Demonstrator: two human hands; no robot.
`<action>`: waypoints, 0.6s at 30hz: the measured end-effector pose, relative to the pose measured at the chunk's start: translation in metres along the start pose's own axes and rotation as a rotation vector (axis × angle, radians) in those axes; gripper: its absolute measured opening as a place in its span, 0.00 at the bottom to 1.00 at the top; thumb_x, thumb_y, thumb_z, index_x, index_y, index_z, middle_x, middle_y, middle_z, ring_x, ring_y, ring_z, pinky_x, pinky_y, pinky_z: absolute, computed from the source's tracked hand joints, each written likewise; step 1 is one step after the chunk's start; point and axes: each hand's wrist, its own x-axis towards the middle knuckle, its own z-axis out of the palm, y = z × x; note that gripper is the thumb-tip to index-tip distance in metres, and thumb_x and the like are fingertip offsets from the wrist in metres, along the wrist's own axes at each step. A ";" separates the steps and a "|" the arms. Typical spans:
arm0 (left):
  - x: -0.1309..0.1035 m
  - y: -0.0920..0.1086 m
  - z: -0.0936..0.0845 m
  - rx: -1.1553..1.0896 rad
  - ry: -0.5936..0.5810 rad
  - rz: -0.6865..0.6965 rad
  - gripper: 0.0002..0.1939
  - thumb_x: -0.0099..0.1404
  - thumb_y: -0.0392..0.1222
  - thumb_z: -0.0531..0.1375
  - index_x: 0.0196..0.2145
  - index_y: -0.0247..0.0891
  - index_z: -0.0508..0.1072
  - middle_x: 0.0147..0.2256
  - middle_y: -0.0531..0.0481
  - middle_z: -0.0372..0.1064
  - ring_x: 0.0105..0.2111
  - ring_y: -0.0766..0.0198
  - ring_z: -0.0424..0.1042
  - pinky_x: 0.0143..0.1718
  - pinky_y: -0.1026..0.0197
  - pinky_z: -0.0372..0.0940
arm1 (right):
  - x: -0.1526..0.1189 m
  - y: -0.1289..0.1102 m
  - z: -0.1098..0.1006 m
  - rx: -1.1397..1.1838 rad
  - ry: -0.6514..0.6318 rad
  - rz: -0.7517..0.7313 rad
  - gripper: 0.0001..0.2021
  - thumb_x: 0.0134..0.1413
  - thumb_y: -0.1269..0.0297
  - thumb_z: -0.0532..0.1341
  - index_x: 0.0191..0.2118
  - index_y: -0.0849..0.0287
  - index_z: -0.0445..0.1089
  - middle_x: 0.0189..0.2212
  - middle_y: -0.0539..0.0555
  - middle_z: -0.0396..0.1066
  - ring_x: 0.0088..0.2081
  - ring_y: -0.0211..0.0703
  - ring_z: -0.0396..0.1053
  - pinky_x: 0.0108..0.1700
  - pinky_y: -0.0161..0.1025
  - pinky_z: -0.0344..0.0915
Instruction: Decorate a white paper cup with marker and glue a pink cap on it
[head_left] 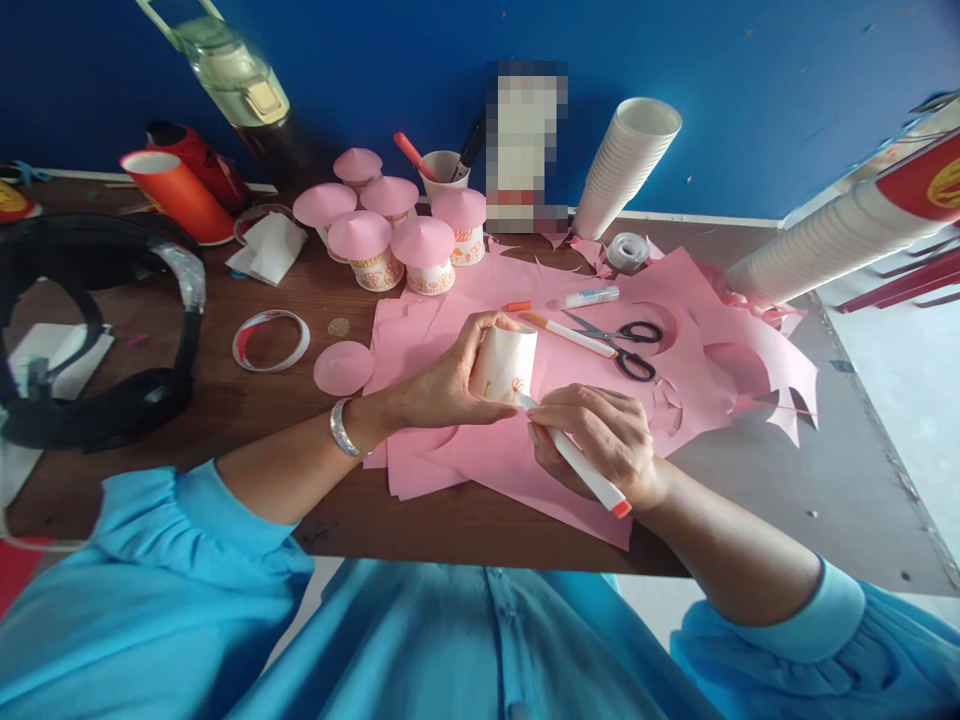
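A white paper cup point(504, 362) is tilted in my left hand point(454, 382), thumb below and fingers over its far end. Small red and greenish marks show on its side. My right hand point(600, 437) grips a white marker point(586, 468) with a red end; its tip is at the cup's lower right, by the red drawing. Pink paper sheets point(480, 455) lie under both hands. Beyond them are a pen with an orange cap point(574, 334), a glue tube point(586, 297) and black-handled scissors point(626, 343).
Several decorated cups with pink cone tops point(424, 255) stand at the back. A loose pink cone point(343, 368) and tape roll point(271, 341) lie left, near a black headset point(169, 395). Cup stacks point(626, 160) and a tall bottle point(262, 110) stand by the blue wall.
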 end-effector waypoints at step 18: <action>0.000 -0.005 0.003 -0.045 -0.004 0.015 0.42 0.59 0.53 0.76 0.62 0.46 0.57 0.66 0.33 0.57 0.54 0.47 0.71 0.47 0.44 0.75 | 0.000 0.002 0.001 -0.038 -0.011 -0.001 0.10 0.62 0.78 0.63 0.44 0.56 0.68 0.30 0.49 0.75 0.27 0.37 0.74 0.29 0.35 0.74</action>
